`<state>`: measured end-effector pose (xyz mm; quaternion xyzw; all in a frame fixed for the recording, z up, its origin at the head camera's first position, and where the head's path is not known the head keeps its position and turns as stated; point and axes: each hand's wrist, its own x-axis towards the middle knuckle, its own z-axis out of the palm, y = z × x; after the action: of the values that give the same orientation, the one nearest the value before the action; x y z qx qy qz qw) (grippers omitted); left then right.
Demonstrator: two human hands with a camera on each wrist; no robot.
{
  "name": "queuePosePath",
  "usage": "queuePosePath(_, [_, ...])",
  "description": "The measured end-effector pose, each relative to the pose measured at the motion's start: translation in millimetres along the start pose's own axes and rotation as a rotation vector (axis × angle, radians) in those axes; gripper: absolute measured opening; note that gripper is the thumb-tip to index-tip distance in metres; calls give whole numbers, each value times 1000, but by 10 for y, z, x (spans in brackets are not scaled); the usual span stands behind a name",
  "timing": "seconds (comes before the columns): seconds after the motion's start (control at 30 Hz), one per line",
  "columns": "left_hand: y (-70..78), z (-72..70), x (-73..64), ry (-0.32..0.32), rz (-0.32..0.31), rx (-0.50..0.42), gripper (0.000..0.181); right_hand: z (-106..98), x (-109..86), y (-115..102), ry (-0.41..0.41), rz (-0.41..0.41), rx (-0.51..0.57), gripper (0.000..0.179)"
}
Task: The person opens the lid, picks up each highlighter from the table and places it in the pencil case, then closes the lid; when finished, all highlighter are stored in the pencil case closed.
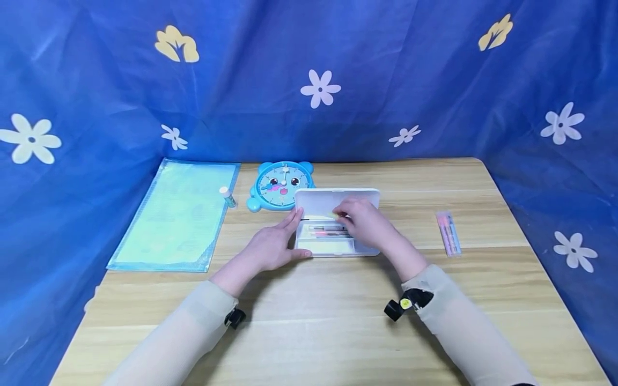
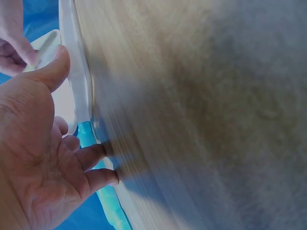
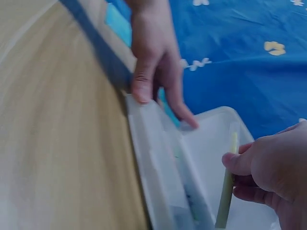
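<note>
A white pencil case [image 1: 325,246] sits on the table with its lid [image 1: 316,203] raised; several pens [image 1: 328,231] lie in its tray. My left hand [image 1: 270,247] touches the case's left side, thumb at the front corner and fingers by the hinge, all fairly straight. Over the tray, my right hand [image 1: 367,222] pinches a thin yellow-green strip [image 3: 227,191] between thumb and fingers; its exact kind cannot be told. The strip is held in front of the raised lid, and the hand covers the tray's right part in the head view.
Behind the case lies a blue toy clock [image 1: 275,194]. To the left are a glue stick [image 1: 228,197] and a light-blue mesh zip folder [image 1: 169,214]. A clear pack of coloured pens [image 1: 449,234] lies at the right. A blue curtain [image 1: 367,123] hangs behind the table.
</note>
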<state>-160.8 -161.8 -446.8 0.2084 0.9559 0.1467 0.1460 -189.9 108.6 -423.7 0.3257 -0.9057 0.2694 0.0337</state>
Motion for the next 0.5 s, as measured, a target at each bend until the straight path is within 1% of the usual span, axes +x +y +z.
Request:
queuePosePath(0.13, [7, -9, -7, 3, 2, -2, 114, 128, 75, -51, -24, -56, -89, 15])
queuePosePath(0.2, [8, -11, -9, 1, -2, -1, 114, 175, 101, -69, -31, -65, -102, 15])
queuePosePath(0.33, [-3, 3, -10, 8, 3, 0, 114, 250, 143, -92, -43, -68, -124, 15])
queuePosePath(0.5, [-12, 13, -17, 29, 14, -2, 114, 328, 187, -106, -71, -45, -165, 14])
